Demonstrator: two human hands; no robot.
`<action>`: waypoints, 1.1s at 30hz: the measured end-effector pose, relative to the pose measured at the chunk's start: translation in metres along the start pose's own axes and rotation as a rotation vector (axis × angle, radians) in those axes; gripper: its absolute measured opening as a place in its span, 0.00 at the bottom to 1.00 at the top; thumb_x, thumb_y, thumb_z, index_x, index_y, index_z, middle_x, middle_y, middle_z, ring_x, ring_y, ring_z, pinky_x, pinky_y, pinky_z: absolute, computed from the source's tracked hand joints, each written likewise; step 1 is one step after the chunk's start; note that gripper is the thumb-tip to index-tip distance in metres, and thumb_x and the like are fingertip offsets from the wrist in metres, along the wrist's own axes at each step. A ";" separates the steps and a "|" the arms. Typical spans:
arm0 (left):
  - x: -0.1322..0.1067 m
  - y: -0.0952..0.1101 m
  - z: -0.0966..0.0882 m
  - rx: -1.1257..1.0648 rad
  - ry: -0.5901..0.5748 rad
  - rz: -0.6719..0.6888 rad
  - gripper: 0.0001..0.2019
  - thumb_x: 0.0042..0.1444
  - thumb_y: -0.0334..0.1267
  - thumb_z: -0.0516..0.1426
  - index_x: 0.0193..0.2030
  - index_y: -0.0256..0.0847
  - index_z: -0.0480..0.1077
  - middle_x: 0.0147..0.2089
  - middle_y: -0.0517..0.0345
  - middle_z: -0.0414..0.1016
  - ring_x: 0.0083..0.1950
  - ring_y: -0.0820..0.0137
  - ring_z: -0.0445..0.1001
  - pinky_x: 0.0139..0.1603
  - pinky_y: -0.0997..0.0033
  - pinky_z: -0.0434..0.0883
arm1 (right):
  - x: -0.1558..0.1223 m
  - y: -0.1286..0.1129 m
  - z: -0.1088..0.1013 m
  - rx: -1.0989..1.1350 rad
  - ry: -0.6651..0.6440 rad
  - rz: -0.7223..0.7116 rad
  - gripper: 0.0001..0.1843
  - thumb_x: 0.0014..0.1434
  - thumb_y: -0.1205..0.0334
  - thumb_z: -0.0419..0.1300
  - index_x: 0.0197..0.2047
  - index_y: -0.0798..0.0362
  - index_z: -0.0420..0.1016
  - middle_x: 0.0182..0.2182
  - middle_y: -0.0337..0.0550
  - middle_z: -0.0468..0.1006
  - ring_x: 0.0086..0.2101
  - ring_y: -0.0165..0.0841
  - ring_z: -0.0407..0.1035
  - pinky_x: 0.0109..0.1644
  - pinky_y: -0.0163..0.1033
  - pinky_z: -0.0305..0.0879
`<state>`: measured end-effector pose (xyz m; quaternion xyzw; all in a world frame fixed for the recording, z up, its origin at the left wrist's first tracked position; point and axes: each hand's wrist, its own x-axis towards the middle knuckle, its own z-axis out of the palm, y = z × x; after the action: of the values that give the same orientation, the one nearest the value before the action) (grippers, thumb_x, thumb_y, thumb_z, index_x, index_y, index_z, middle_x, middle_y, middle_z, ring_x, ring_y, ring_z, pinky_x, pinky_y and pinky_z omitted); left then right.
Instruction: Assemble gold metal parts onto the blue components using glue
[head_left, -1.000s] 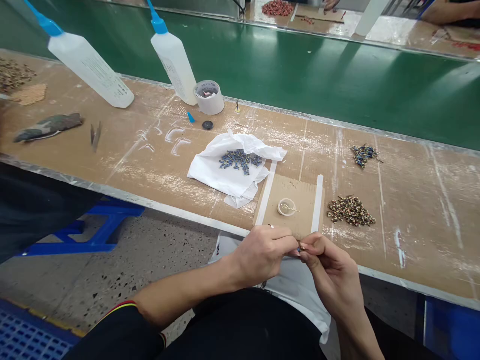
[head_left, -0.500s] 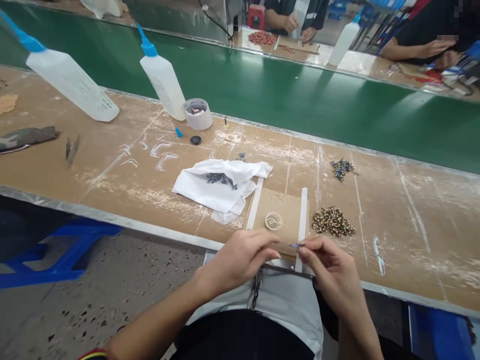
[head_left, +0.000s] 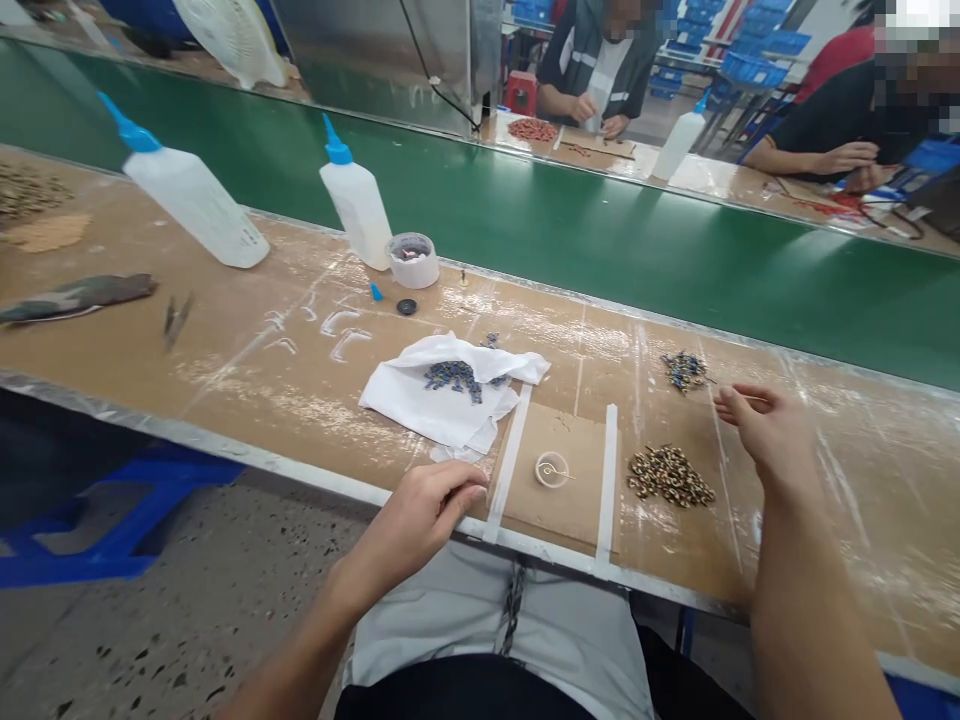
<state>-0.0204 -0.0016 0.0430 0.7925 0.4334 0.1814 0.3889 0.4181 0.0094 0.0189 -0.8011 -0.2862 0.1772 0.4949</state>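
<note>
My left hand (head_left: 431,510) is at the table's front edge, left of a cardboard pad. Its fingers are curled in and closed, with nothing visible at the tips. My right hand (head_left: 769,430) reaches out just right of a small pile of blue-and-metal pieces (head_left: 684,371). Thumb and fingertips are pinched together; anything between them is too small to make out. Nearer to me lies a larger pile of brass-coloured pieces (head_left: 670,476). Between my hands, a small round clear dish (head_left: 551,469) stands on the cardboard pad (head_left: 574,515). Blue pieces (head_left: 454,377) lie on a white cloth (head_left: 409,405).
White bottles with blue nozzles (head_left: 202,210) (head_left: 356,215) stand at the left beside a tape roll (head_left: 413,262). Tweezers (head_left: 176,320) lie further left. Beyond the green belt (head_left: 525,210), two people work at another table.
My right hand has moved away from the pad, out to the blue-and-metal pile; the small bluish piece it held no longer shows. My left hand has shifted left and its fingers have closed.
</note>
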 end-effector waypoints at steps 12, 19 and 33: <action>0.069 -0.021 -0.019 0.429 0.248 -0.045 0.06 0.64 0.32 0.54 0.41 0.40 0.73 0.41 0.54 0.76 0.42 0.64 0.74 0.44 0.67 0.68 | -0.161 0.030 -0.012 0.097 0.125 -0.083 0.24 0.55 0.44 0.66 0.46 0.55 0.79 0.34 0.47 0.80 0.34 0.40 0.75 0.50 0.52 0.72; 0.082 -0.017 -0.006 0.483 0.235 -0.111 0.05 0.62 0.30 0.56 0.44 0.39 0.72 0.43 0.51 0.74 0.43 0.62 0.74 0.45 0.66 0.69 | -0.184 0.052 -0.015 0.116 0.155 -0.054 0.23 0.55 0.45 0.67 0.44 0.56 0.79 0.33 0.46 0.79 0.32 0.38 0.74 0.50 0.51 0.72; 0.058 -0.025 -0.016 0.447 0.151 -0.030 0.09 0.64 0.28 0.51 0.44 0.36 0.73 0.44 0.50 0.72 0.46 0.61 0.73 0.49 0.63 0.70 | -0.181 0.052 -0.015 0.085 0.093 -0.055 0.22 0.56 0.45 0.67 0.44 0.56 0.80 0.33 0.45 0.80 0.32 0.35 0.74 0.47 0.44 0.72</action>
<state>-0.0119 0.0618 0.0313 0.8366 0.5021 0.1340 0.1730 0.3017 -0.1338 -0.0209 -0.7785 -0.2770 0.1379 0.5461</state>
